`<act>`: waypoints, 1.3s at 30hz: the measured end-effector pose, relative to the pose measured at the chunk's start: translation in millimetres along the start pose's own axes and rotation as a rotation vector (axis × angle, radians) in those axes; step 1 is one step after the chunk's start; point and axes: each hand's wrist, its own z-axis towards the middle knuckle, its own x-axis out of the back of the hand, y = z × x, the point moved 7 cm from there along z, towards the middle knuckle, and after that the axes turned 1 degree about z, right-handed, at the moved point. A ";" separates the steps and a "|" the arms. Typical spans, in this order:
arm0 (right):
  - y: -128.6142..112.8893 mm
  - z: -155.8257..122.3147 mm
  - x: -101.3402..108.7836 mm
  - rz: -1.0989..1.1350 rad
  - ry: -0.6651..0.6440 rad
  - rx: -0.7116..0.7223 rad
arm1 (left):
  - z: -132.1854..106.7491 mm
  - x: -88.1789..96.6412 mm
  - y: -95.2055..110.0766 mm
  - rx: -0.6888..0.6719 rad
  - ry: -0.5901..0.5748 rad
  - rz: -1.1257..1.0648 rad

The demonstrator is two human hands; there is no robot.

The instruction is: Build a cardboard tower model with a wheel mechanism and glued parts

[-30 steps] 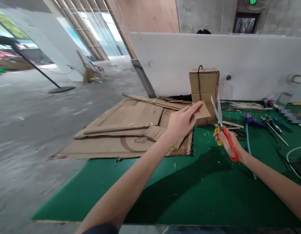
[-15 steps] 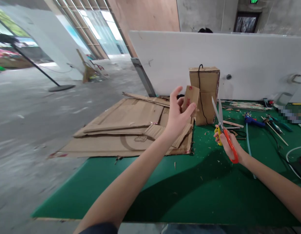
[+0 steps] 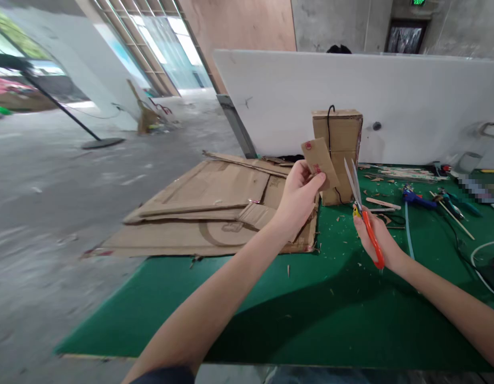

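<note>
My left hand (image 3: 300, 194) pinches a small rectangular cardboard piece (image 3: 321, 160) with red print, holding it up and tilted. A pair of scissors (image 3: 369, 226) with orange and yellow handles is gripped in my right hand (image 3: 380, 242); the blades point upward, slightly parted, just right of the cardboard piece and apart from it. Behind both stands an upright cardboard box (image 3: 345, 144) with a black cord running down its front. Flat cardboard sheets (image 3: 183, 234) are stacked under and left of my left hand.
The green table (image 3: 151, 314) has its left edge beside the grey floor. At right lie a blue glue gun (image 3: 418, 199), pliers (image 3: 466, 204), thin sticks (image 3: 406, 173) and a white cable (image 3: 476, 261). A white panel (image 3: 278, 101) rises along the back.
The cardboard piece has turned to lean the other way, and my left fingers have closed in around it. The scissor blades have drawn closer together, tilting slightly left.
</note>
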 end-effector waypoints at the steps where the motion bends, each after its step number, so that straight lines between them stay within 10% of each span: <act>1: 1.1 0.0 -0.8 0.001 -0.014 -0.026 | -0.5 0.2 1.5 -0.013 0.010 -0.003; 39: -1.3 -3.3 -8.1 -0.178 -0.143 -0.067 | -2.0 0.1 -11.4 -0.023 -0.053 0.211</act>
